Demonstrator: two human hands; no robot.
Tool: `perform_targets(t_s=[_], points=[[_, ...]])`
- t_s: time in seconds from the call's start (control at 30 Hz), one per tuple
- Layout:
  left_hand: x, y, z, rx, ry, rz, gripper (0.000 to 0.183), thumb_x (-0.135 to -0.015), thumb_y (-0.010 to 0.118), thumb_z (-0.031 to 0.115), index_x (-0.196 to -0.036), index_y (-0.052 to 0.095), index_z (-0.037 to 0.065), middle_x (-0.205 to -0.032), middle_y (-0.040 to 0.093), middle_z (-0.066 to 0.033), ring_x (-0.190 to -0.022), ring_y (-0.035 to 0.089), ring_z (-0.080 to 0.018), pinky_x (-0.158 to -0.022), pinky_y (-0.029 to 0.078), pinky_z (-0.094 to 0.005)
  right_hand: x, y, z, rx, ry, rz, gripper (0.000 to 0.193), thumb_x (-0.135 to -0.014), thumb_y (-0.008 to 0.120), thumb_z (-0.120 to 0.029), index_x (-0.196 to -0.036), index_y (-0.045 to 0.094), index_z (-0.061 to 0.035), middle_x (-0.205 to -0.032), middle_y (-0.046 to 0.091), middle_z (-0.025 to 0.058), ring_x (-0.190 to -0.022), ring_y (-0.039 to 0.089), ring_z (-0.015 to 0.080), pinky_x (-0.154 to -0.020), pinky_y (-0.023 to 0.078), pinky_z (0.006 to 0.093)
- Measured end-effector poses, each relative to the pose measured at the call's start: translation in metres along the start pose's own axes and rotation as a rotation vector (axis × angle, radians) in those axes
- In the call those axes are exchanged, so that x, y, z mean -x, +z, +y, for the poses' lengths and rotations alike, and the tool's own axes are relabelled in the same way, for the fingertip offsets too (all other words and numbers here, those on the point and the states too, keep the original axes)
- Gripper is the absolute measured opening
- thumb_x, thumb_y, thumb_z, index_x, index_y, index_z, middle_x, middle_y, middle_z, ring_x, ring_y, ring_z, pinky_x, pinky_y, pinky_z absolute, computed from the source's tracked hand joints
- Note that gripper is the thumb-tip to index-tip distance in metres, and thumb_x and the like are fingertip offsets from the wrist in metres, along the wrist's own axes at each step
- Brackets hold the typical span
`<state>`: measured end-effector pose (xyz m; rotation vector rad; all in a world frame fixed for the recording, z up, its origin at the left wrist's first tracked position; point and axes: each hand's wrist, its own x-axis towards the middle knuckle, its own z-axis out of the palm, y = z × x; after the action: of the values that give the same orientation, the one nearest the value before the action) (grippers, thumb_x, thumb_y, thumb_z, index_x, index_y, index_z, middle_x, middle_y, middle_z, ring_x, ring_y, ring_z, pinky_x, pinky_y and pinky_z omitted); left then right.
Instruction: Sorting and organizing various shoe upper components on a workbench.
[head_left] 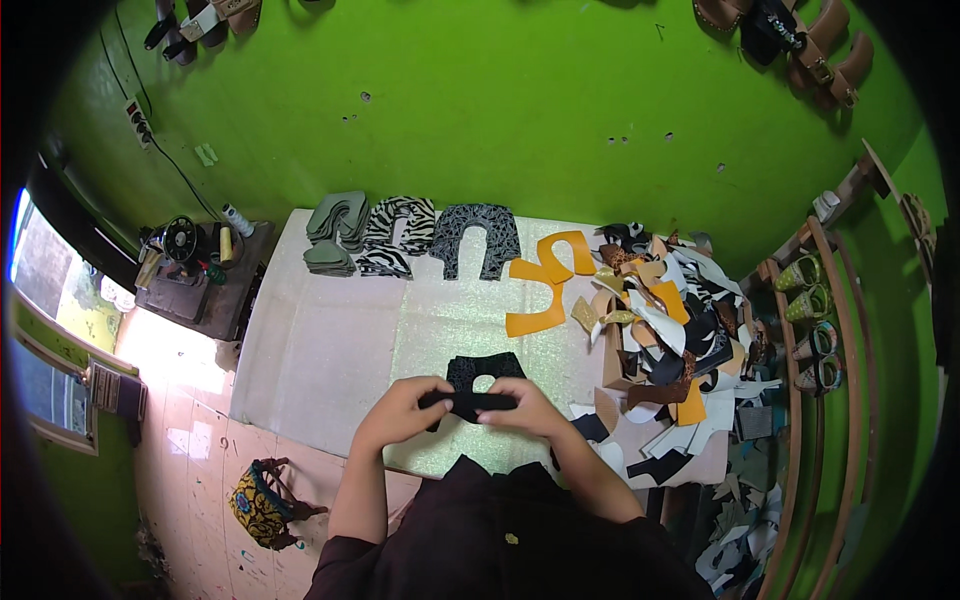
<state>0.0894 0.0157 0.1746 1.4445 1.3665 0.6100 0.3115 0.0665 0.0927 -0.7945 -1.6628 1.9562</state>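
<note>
Close in front of my body I hold a black patterned cut piece of material (486,366) with a rounded opening in its middle. My left hand (402,408) is closed on its near left edge, thumb on top. On the near right edge, my right hand (528,408) grips it in the same way. The near edge between my hands looks plain black and seems folded or stacked; how many layers there are I cannot tell. Beyond lie a dark patterned U-shaped piece (474,228), zebra-striped pieces (408,212), grey-green pieces (333,222) and orange pieces (540,322).
A pale table (320,340) stands against a green wall. Its right side carries a heap of mixed scraps (665,320). Left of it stands a sewing machine (183,245) on a dark stand. A patterned stool (262,503) is at lower left. Sandals (812,300) sit on a wooden rack at right.
</note>
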Motion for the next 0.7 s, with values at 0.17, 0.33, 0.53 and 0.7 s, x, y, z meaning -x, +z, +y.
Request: perform_targets(t_s=[0.17, 0.33, 0.53, 0.7], points=[[-0.041, 0.038, -0.07, 0.441, -0.006, 0.217, 0.014, -0.087, 0.057, 0.011, -0.094, 0.055, 0.0, -0.08, 0.061, -0.0043, -0.069, 0.056, -0.0086, -0.063, 0.046, -0.0242, -0.012, -0.009, 0.026, -0.25, 0.14, 0.26, 0.022, -0.077, 0.071, -0.012, -0.09, 0.056, -0.0014, -0.075, 0.061, 0.0036, -0.065, 0.058, 0.0068, -0.057, 0.045, 0.0192], [-0.074, 0.069, -0.103, 0.384, -0.048, 0.505, 0.017, -0.088, 0.056, 0.017, -0.093, 0.056, 0.0, -0.077, 0.059, -0.0041, -0.07, 0.054, -0.0099, -0.065, 0.044, -0.0242, -0.023, -0.023, 0.067, -0.113, 0.061, 0.543, 0.02, -0.08, 0.066, -0.008, -0.093, 0.055, 0.0018, -0.076, 0.063, 0.0053, -0.065, 0.059, 0.0084, -0.058, 0.046, 0.0214], [-0.086, 0.085, -0.126, 0.062, -0.09, 0.625, 0.023, -0.089, 0.055, 0.021, -0.091, 0.057, -0.002, -0.071, 0.061, -0.0153, -0.065, 0.059, -0.0194, -0.062, 0.046, -0.0308, -0.037, -0.019, 0.092, 0.512, 0.015, 0.879, 0.022, -0.083, 0.057, -0.01, -0.102, 0.048, -0.0036, -0.082, 0.061, 0.0188, -0.074, 0.062, 0.0335, -0.066, 0.047, 0.0393], [-0.087, 0.092, -0.132, -0.085, -0.17, 0.731, 0.024, -0.088, 0.055, 0.022, -0.088, 0.055, -0.002, -0.071, 0.06, -0.0204, -0.065, 0.062, -0.0285, -0.06, 0.046, -0.0341, -0.044, -0.009, 0.08, 0.611, 0.245, 0.805, 0.026, -0.085, 0.055, -0.017, -0.107, 0.045, -0.0072, -0.09, 0.062, 0.0198, -0.081, 0.06, 0.0392, -0.067, 0.047, 0.043]])
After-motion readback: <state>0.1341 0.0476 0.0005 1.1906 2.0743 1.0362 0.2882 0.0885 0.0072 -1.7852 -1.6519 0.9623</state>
